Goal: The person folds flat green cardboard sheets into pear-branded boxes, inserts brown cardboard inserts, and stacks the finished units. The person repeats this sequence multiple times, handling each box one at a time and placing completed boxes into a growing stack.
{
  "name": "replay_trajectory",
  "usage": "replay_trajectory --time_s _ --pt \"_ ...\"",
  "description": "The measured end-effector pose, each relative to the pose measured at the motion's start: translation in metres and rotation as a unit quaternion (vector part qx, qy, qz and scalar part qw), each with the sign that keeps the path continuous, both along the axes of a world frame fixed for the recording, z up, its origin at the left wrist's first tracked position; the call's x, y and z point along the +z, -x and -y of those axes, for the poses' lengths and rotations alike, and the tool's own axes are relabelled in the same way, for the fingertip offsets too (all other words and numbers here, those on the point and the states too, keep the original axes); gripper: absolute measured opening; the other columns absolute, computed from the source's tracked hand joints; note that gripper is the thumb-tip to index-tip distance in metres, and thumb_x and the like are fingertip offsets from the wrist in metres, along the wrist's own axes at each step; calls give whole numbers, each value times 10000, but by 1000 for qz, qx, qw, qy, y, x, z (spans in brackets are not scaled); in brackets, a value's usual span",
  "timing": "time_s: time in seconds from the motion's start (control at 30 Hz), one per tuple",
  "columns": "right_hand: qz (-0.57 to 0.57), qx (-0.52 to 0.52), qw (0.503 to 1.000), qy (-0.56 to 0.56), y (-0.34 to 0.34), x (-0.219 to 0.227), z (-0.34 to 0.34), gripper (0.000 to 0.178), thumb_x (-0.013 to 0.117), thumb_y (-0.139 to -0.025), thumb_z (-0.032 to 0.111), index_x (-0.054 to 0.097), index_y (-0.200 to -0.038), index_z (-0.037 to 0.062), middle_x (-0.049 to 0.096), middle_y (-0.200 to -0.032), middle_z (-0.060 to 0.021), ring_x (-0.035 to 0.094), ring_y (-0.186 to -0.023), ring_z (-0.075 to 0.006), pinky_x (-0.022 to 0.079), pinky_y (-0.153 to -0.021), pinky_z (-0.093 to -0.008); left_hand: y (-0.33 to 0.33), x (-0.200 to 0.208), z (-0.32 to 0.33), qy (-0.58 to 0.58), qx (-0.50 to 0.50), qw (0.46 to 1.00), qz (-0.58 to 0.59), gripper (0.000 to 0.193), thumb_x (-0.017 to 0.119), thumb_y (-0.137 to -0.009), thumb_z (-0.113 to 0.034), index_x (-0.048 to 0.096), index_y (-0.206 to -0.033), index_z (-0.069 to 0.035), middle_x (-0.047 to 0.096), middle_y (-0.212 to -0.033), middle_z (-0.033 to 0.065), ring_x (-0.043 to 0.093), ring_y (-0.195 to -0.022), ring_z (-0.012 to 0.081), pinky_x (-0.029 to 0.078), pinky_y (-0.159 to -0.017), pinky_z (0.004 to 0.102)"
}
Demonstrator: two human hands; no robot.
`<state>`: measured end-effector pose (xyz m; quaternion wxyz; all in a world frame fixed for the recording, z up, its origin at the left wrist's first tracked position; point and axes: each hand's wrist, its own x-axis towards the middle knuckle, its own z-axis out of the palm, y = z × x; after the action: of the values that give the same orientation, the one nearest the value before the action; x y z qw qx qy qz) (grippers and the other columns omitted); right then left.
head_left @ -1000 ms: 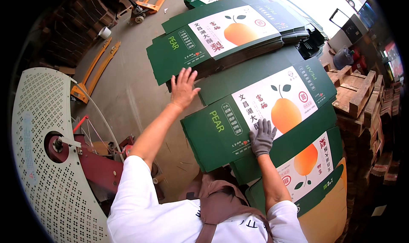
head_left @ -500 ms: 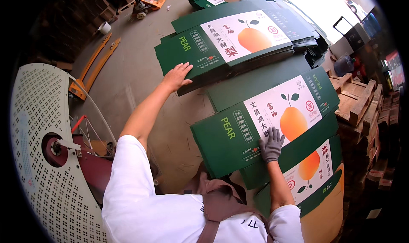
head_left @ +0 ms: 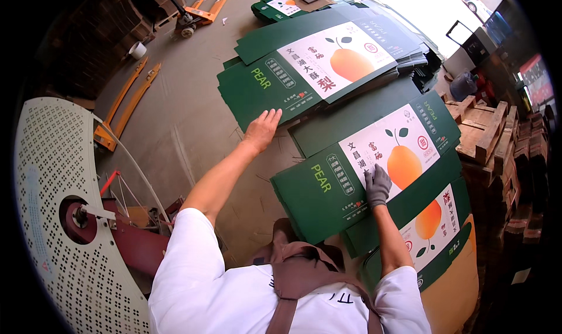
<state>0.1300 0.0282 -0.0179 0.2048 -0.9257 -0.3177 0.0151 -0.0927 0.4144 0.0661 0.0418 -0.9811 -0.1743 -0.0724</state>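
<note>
A person in a white short-sleeved T-shirt [head_left: 190, 264] and a brown fabric apron [head_left: 295, 278] leans over flat, printed cardboard, seen from above. The bare left hand [head_left: 263, 130] has straight fingers, held close together, at the near left edge of an upper stack of dark green and white cardboard sheets [head_left: 246, 100]; whether it grips the edge cannot be told, as the thumb is hard to make out. The right hand [head_left: 379, 186], in a grey knitted glove, rests loosely opened on a middle green and white cardboard sheet [head_left: 304, 217], grasping nothing visible.

That sheet lies directly before the person, below the upper stack. Both carry bright green lettering, an outlined block of small white characters, and a white panel with black and red characters, a red round seal and an orange-yellow pear picture. The glove covers the lowest large characters on the middle sheet. A lower green and white sheet [head_left: 436, 240] shows its print upside down, partly behind the right forearm. Glare washes out the upper stack's far lettering.

The apron cuts across the shirt's black lettering. At left, a pale perforated metal guard [head_left: 52, 228] bears blue writing too faint to read. Dark fisheye rims crop the surroundings.
</note>
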Motion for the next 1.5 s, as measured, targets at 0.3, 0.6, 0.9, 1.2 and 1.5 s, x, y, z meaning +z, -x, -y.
replay_trajectory --time_s 0.3,0.6,0.9,1.2,1.5 --pt "-519 -188 661 -508 -46 32 -172 451 638 -918 369 576 -1150 -12 657 -997 -135 611 -886 -212 514 -764 -363 95 41 168 196 171 954 151 802 728 -838 -284 318 -1491 -61 462 -1437 173 434 -1310 352 278 -1133 431" --pt "-420 -330 628 -566 32 41 -15 229 530 -977 122 574 -1140 -34 655 -1055 -118 648 -919 -207 540 -795 -329 132 -51 148 736 356 350 458 411 582 -983 -141 428 -1341 -10 553 -1271 140 594 -1111 257 535 -920 390" --pt "-363 -444 644 -506 19 -16 119 203 523 -967 119 550 -1120 -13 646 -1044 -134 660 -914 -248 561 -781 -382 70 -95 216 743 428 368 361 453 563 -984 -101 375 -1387 -14 537 -1289 141 587 -1111 256 529 -930 393" --pt "-239 -427 845 -214 -22 -32 99 347 584 -903 268 619 -976 -70 666 -926 -206 649 -898 -299 513 -786 -405 59 -104 201 705 440 427 357 453 539 -992 -146 366 -1367 39 529 -1269 182 620 -1039 276 586 -844 395" --pt "-232 -345 896 -155 17 37 182 369 584 -907 373 650 -994 20 682 -775 -118 649 -646 -220 516 -676 -349 68 -107 195 579 510 589 241 528 591 -964 -330 458 -1287 65 542 -1236 206 641 -938 314 582 -691 416"
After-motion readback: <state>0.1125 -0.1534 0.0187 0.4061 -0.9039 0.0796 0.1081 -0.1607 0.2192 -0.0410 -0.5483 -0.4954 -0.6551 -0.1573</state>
